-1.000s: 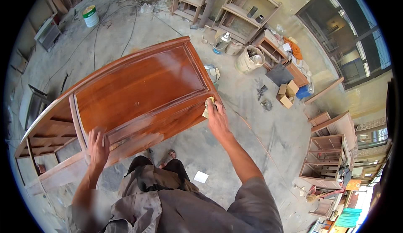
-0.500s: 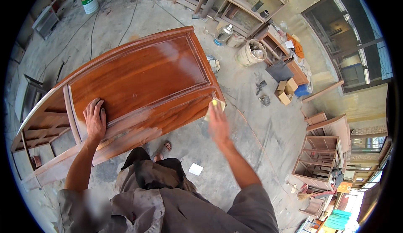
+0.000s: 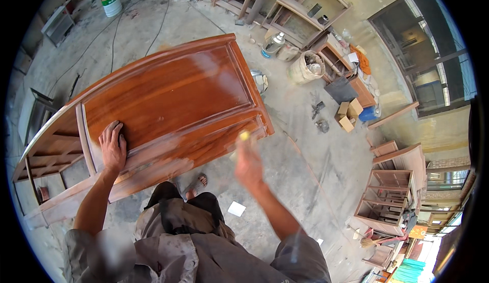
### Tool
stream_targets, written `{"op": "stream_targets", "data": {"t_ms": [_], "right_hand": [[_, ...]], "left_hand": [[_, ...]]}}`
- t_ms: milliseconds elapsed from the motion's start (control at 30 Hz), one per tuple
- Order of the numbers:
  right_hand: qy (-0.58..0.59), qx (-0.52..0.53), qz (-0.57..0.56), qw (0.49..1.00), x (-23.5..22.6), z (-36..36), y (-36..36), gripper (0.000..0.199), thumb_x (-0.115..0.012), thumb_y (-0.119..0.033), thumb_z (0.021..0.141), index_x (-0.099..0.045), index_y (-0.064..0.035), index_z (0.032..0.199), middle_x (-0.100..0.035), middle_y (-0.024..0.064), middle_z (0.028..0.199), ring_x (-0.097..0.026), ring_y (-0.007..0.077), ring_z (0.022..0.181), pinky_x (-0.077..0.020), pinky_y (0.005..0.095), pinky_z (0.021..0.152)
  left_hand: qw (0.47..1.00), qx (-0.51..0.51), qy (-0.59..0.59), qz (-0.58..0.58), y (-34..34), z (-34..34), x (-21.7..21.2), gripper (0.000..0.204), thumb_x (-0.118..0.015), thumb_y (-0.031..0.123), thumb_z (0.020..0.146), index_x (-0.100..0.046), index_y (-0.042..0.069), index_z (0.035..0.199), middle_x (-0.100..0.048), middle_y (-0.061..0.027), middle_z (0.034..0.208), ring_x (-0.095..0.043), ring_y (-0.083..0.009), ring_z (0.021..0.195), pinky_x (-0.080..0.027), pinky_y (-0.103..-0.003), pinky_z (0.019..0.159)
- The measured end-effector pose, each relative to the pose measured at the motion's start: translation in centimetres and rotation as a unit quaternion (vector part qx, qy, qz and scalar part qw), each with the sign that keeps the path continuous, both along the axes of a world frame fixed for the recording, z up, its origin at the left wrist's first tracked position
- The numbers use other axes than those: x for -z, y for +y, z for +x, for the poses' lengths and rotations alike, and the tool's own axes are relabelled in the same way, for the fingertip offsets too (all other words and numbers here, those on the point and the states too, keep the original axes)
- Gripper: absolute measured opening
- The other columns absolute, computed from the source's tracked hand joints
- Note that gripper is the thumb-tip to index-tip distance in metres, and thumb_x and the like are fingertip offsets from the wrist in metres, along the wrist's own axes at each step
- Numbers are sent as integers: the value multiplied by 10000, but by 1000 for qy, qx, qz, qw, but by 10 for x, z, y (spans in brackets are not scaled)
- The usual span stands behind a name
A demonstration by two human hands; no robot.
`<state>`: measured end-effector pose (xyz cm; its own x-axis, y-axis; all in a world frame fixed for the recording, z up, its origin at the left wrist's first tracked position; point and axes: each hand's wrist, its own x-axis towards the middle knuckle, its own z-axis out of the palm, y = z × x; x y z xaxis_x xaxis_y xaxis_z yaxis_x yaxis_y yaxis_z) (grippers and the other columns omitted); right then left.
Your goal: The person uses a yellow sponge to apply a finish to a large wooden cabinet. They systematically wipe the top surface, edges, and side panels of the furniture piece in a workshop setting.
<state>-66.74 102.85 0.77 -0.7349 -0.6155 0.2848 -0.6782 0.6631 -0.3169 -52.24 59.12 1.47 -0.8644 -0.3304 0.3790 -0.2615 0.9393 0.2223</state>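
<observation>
Cardboard box [image 3: 348,115], white bucket [image 3: 306,68], orange cloth [image 3: 362,60]

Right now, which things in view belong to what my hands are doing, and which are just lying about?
In use:
- reddish-brown wooden panel, under your left hand
- small yellow piece, blurred, in your right hand

Lying about:
- green-and-white pail
- open cardboard box
- orange cloth
- white sheet on the floor

So the wood piece [image 3: 173,94] is reddish brown and pretty glossy, lying slantwise with its right end farther out. Curved far edge, sunken middle bordered by raised trim, chalky pale streaks along the near side, open framework on the left. Small yellow pad [image 3: 244,136] near its right corner, kinda blurry.
</observation>
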Motion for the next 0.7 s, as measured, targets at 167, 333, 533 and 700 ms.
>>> {"op": "stream_targets", "data": {"t_ms": [167,333,533,700], "right_hand": [[-45,4,-11,999,-5,36,-32,597,-556,-44,986,-434,140,1541,-512,389,1531,-478,543,1462,-404,619,1211],[-33,-6,6,999,9,-19,17,622,-619,-49,937,-481,127,1517,-540,391,1491,-491,558,1444,-393,614,1219],[-35,-97,-30,994,0,96,-81,635,-650,-77,932,-502,88,1527,-524,361,1524,-471,513,1477,-388,606,1228],[-60,-113,-12,992,8,19,-8,631,-614,-70,951,-487,73,1553,-513,329,1559,-468,513,1482,-401,588,1223]], "left_hand": [[1000,-9,-8,10,3,6,1,433,-595,40,963,-618,70,1395,-597,-130,1472,-514,-349,1412,-359,-479,1191],[1000,-2,13,7,3,4,-2,424,-611,45,957,-624,68,1380,-602,-136,1459,-520,-351,1402,-374,-488,1177],[1000,1,21,13,6,6,-7,412,-620,42,953,-624,62,1364,-609,-140,1441,-534,-358,1381,-387,-495,1165],[1000,4,25,18,7,5,-6,418,-620,38,950,-619,55,1367,-605,-150,1443,-530,-367,1384,-385,-496,1166]]}}
